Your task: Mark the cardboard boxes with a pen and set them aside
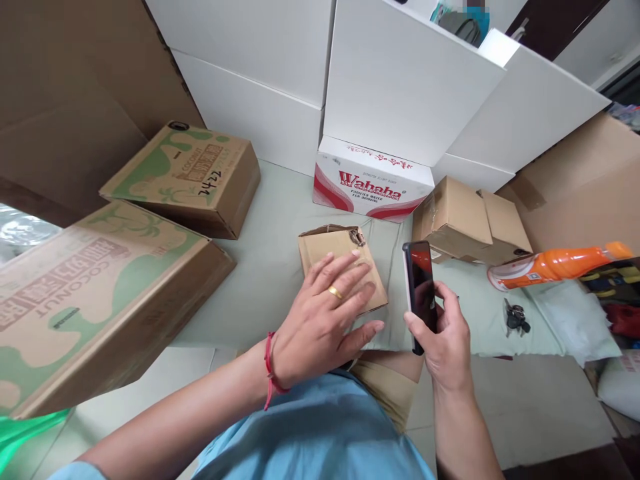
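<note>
My left hand (325,317) lies over a small brown cardboard box (317,248) near the front edge of the pale green cloth. Its fingers are outstretched and spread, hiding much of the box's top. A torn, dark mark shows at the box's far right corner. To the right, my right hand (453,340) grips a smartphone (421,287) with a black edge, thumb on one side and fingers on the other. The phone is held upright beside the box, apart from it. Its screen looks dark and reflective.
Two coconut cartons (185,177) (105,287) stand at left. Behind the small box is a white-and-red Wahaha carton (373,183), with plain brown boxes (470,217) beside it. An orange bottle (555,268) lies at right near some keys (516,317). White panels (400,80) close off the back.
</note>
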A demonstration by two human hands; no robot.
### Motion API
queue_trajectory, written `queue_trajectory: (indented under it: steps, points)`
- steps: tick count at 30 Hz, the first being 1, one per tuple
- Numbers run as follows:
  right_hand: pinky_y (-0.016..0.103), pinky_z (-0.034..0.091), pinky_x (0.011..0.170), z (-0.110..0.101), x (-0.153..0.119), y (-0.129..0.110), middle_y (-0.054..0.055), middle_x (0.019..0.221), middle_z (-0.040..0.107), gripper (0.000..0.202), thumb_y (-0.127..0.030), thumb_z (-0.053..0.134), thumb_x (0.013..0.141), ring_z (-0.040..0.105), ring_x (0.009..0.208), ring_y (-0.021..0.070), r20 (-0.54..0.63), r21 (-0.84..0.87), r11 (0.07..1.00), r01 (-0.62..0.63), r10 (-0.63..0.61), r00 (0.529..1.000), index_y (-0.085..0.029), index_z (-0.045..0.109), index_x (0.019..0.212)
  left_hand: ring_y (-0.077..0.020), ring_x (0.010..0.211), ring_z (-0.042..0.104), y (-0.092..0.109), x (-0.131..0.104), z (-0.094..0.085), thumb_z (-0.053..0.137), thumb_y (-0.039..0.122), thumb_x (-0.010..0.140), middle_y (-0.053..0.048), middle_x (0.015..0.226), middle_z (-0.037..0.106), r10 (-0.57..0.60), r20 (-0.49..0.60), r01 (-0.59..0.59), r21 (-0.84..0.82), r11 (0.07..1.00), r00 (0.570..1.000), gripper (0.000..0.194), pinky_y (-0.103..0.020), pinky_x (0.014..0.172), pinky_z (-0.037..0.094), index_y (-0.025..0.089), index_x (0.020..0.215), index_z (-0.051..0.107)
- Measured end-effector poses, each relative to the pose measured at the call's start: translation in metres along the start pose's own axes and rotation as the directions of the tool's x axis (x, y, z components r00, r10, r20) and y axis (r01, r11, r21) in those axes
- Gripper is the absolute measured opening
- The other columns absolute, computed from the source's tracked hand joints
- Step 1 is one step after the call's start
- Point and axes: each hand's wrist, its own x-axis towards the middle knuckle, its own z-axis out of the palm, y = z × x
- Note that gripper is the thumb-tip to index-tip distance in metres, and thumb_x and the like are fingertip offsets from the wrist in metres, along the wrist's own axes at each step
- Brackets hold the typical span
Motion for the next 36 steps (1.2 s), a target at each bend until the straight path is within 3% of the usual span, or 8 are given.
queue_trajectory:
  steps: [3,6,10,13,18,26,36]
  points:
    - [0.043,0.062,0.092,0.016,-0.008,-0.046,0.01,0.12,0.072,0.075,-0.053,0.083,0.081,0.071,0.105,0.0264,-0.039,-0.059,0.988,0.142,-0.145,0.989,-0.022,0.059,0.145,-0.0381,0.157,0.048,-0.001,-0.006,-0.006,0.065,0.04,0.106,-0.02,0.147,0.066,-0.059,-0.14,0.053,-0.042,0.998,0.988,0.036,-0.058,0.123,0.049,0.018,0.134,0.063]
    - [0.049,0.063,0.096,0.038,-0.015,-0.073,0.012,0.127,0.066,0.07,-0.052,0.08,0.083,0.069,0.114,0.0294,-0.109,-0.179,0.948,0.265,-0.286,0.952,-0.021,0.058,0.142,-0.04,0.155,0.05,0.001,-0.017,-0.008,0.065,0.037,0.105,-0.02,0.146,0.062,-0.11,-0.243,0.107,-0.022,0.994,0.964,0.037,-0.063,0.123,0.047,0.021,0.138,0.06]
    - [0.053,0.063,0.098,0.059,-0.021,-0.086,0.014,0.131,0.06,0.069,-0.049,0.078,0.084,0.066,0.121,0.0315,-0.122,-0.278,0.884,0.376,-0.421,0.899,-0.023,0.054,0.143,-0.0411,0.153,0.05,0.002,-0.036,-0.005,0.067,0.036,0.103,-0.019,0.144,0.061,-0.173,-0.341,0.168,-0.044,0.985,0.924,0.046,-0.068,0.125,0.043,0.023,0.145,0.054]
    - [0.052,0.065,0.096,0.063,-0.024,-0.087,0.016,0.136,0.057,0.07,-0.048,0.079,0.084,0.066,0.124,0.0327,-0.085,-0.273,0.877,0.395,-0.431,0.898,-0.022,0.052,0.144,-0.0411,0.155,0.048,-0.001,-0.048,-0.001,0.069,0.035,0.102,-0.019,0.145,0.06,-0.217,-0.366,0.205,-0.07,0.976,0.905,0.052,-0.069,0.125,0.043,0.024,0.15,0.051]
    - [0.051,0.067,0.091,0.064,-0.025,-0.087,0.018,0.14,0.055,0.073,-0.05,0.079,0.084,0.065,0.126,0.0342,-0.062,-0.3,0.868,0.395,-0.431,0.9,-0.022,0.051,0.145,-0.0402,0.155,0.048,-0.006,-0.064,0.0,0.07,0.033,0.102,-0.018,0.148,0.057,-0.282,-0.348,0.27,-0.085,0.959,0.894,0.055,-0.07,0.125,0.042,0.027,0.152,0.048]
    - [0.056,0.065,0.1,0.064,-0.023,-0.085,0.018,0.143,0.054,0.072,-0.052,0.078,0.087,0.062,0.133,0.0356,-0.072,-0.285,0.863,0.416,-0.452,0.889,-0.022,0.05,0.146,-0.0418,0.16,0.042,-0.012,-0.083,0.002,0.07,0.045,0.102,-0.019,0.154,0.051,-0.448,-0.265,0.413,-0.18,0.893,0.854,0.058,-0.07,0.123,0.046,0.031,0.152,0.043]
    - [0.061,0.062,0.104,0.06,-0.018,-0.079,0.019,0.142,0.054,0.073,-0.057,0.076,0.089,0.062,0.132,0.037,-0.124,-0.329,0.85,0.411,-0.471,0.874,-0.022,0.051,0.147,-0.0399,0.158,0.043,-0.012,-0.074,0.004,0.073,0.046,0.101,-0.019,0.156,0.049,-0.564,-0.163,0.488,-0.346,0.801,0.81,0.063,-0.069,0.124,0.046,0.031,0.155,0.044]
